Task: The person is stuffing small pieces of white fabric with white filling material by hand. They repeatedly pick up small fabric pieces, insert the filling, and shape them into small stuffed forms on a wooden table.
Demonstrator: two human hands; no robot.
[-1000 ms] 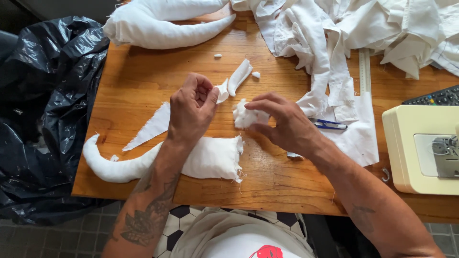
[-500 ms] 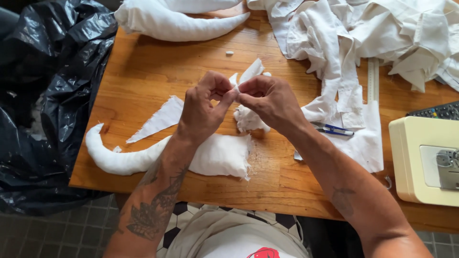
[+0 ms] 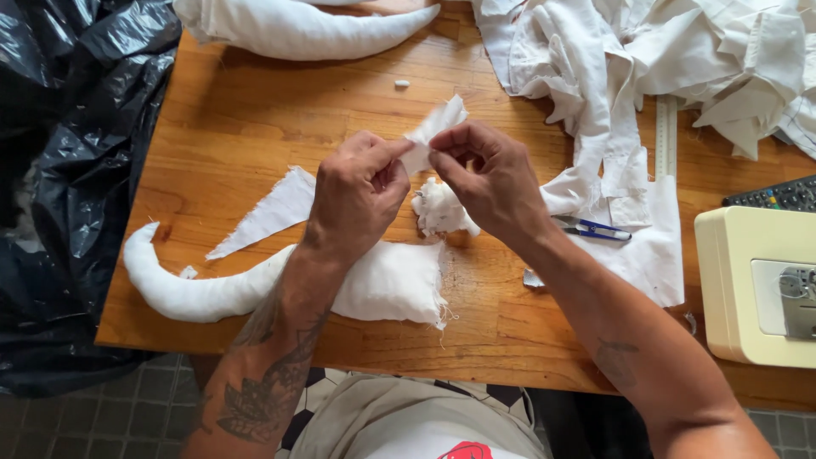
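My left hand (image 3: 357,191) and my right hand (image 3: 489,178) meet above the wooden table (image 3: 238,127), both pinching one small strip of white cloth (image 3: 435,126) between thumb and fingers. A crumpled wad of white scraps (image 3: 440,208) lies on the table just under my right hand. Below my left forearm rests a stuffed white horn-shaped cloth piece (image 3: 212,285) with a frayed open end. A flat pointed white cloth cut-out (image 3: 272,211) lies to the left of my left hand.
A second stuffed white horn (image 3: 297,30) lies at the far edge. A heap of white fabric (image 3: 663,51) and a ruler (image 3: 665,136) fill the far right. Blue thread snips (image 3: 595,228) lie by my right wrist. A cream sewing machine (image 3: 756,285) stands right; a black plastic bag (image 3: 68,170) hangs left.
My hands, apart a second ago, have come together on the cloth strip and lifted it off the table. The wad that my right hand touched stays lying on the wood.
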